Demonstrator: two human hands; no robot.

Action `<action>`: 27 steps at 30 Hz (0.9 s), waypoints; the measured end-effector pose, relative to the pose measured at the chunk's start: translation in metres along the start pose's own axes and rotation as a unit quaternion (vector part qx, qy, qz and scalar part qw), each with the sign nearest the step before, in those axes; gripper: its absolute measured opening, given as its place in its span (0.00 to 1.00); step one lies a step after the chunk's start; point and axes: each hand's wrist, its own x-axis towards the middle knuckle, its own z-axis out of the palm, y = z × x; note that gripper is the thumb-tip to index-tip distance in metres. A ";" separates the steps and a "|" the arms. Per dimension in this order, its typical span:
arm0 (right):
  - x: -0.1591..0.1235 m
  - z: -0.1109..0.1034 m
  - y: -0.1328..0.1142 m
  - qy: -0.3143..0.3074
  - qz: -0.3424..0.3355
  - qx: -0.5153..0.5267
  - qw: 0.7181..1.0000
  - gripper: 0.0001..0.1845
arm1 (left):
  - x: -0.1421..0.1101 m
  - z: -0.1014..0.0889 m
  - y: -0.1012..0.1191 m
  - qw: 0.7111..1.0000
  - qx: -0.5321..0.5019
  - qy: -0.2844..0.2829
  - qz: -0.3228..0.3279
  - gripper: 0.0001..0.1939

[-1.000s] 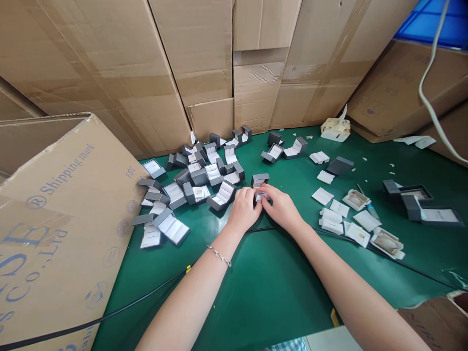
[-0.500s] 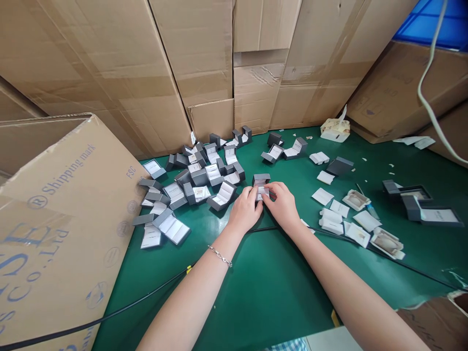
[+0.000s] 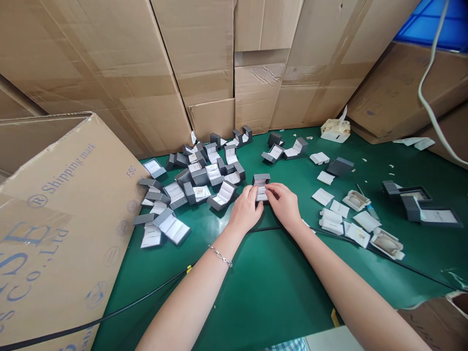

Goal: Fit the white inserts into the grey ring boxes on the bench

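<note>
A small grey jewelry box (image 3: 261,180) stands with its lid raised on the green table, its pale lining facing me. My left hand (image 3: 244,208) grips the box along its left side, fingers bent against the edge. From the right, my right hand (image 3: 284,204) has its thumb and fingertips closed at the box's right edge and white insert. The fingertips partly cover the insert. Just left of my left hand lies another open jewelry box (image 3: 223,196) with a white lining.
Many open grey boxes (image 3: 175,195) crowd the left. White insert cards (image 3: 322,196) and larger dark boxes (image 3: 440,214) lie right. A black cable (image 3: 146,296) crosses the table. Cardboard cartons (image 3: 204,58) wall the back; a tissue pack (image 3: 335,130) sits before them.
My right hand has shifted slightly to the right, showing a little more of the white insert. My left hand and the box have barely moved.
</note>
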 end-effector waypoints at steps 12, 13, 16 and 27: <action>0.000 0.000 0.003 -0.002 0.030 0.005 1.000 0.14 | -0.001 0.000 -0.001 1.000 -0.008 0.006 0.007 0.20; 0.000 0.000 0.004 -0.002 0.032 0.007 0.999 0.14 | -0.001 0.000 -0.001 1.000 -0.008 0.005 0.008 0.20; 0.001 0.000 0.004 -0.002 0.032 0.015 0.999 0.13 | 0.000 0.000 -0.002 1.000 -0.003 -0.001 0.009 0.21; 0.004 0.000 0.009 -0.036 0.009 -0.012 0.999 0.13 | 0.000 -0.001 0.001 0.999 0.029 -0.026 0.011 0.24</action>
